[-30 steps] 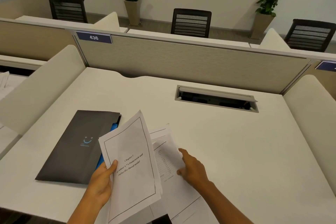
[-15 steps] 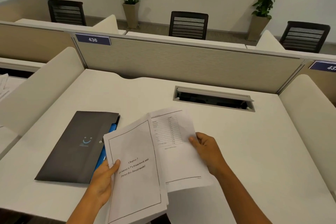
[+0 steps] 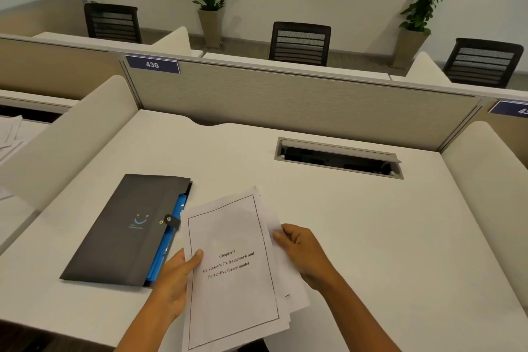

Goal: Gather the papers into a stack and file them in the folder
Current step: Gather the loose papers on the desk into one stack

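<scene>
The last loose sheet has been slid behind the papers, now pinched by both hands' fingers beside the folder; filing remains.

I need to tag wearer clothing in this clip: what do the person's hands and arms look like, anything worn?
Both hands, left hand and right hand, are bare: no gloves, rings, watch or wristbands. The forearms are uncovered too; no sleeve reaches into view.

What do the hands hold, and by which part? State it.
Both hold the papers: the left hand grips the left edge, thumb on the top sheet; the right hand grips the right edge. The folder lies untouched.
</scene>
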